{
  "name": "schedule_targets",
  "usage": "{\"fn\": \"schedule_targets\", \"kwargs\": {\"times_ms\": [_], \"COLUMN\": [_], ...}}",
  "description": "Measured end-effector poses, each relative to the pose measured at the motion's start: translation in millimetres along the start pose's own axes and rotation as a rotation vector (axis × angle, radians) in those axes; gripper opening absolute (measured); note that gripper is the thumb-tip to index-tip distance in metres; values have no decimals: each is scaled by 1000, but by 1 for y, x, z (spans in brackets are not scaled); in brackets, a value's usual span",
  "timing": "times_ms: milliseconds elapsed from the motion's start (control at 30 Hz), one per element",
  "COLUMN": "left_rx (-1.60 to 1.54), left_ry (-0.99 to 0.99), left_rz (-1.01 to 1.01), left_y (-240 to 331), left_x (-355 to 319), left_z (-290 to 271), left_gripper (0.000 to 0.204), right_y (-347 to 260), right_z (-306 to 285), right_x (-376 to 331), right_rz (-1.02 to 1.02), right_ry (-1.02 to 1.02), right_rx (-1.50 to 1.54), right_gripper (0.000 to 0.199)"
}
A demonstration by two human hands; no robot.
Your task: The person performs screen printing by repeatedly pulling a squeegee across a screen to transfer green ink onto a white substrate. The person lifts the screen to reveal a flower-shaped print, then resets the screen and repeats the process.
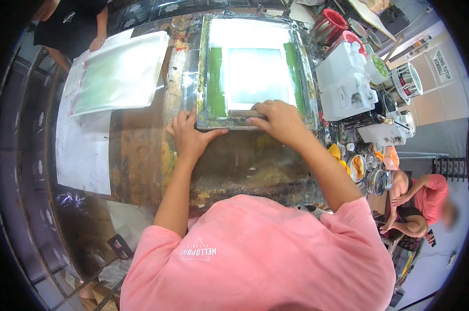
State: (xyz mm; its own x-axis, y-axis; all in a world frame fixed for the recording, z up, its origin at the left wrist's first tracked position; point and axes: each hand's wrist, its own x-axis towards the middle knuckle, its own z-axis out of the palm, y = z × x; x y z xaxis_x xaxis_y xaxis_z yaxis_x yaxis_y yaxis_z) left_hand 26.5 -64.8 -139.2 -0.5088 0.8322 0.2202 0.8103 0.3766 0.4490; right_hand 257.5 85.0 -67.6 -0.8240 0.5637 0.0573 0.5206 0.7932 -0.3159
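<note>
At the near edge of the printing screen: both hands work, on a paint-stained table [141,155].
Printing screen [255,72]: a flat framed mesh lying on the table, green ink in bands down its left and right sides, a pale square in the middle.
Squeegee [244,113]: a short bar lying across the screen's near rail, mostly hidden under the right hand.
Right hand [278,120]: grip clenched over the squeegee from above, fingers curled along it.
Left hand [190,136]: flat and released, fingertips pressing the screen's near-left corner, holding nothing.
Handling: the frame looks stiff and fairly light, the mesh taut and easily damaged, the ink wet and slippery; take it by the frame rails, the squeegee by its top edge.
Beyond the screen's left side: a pale printed sheet [118,72] under another person's hand [96,42].
Right of the screen: white containers [345,78] and paint pots.
</note>
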Motion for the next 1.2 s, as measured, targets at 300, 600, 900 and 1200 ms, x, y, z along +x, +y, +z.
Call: {"fn": "schedule_targets", "kwargs": {"times_ms": [300,600,900,1200], "left_rx": [-67,-87,-244,-215], "left_ry": [-44,42,123,158], "left_rz": [-14,64,139,140], "left_y": [-3,-8,-12,-16], "left_x": [-1,2,-1,-5], "left_z": [-2,2,11,13], "left_gripper": [109,113,117,113], "right_y": [38,126,142,32], "right_z": [32,1,1,5], "right_x": [52,188,205,50], "right_rz": [-83,-45,-78,-61], "right_ry": [244,145,203,110], "right_rx": [-192,-210,-192,-187], "right_gripper": [36,51,47,42]}}
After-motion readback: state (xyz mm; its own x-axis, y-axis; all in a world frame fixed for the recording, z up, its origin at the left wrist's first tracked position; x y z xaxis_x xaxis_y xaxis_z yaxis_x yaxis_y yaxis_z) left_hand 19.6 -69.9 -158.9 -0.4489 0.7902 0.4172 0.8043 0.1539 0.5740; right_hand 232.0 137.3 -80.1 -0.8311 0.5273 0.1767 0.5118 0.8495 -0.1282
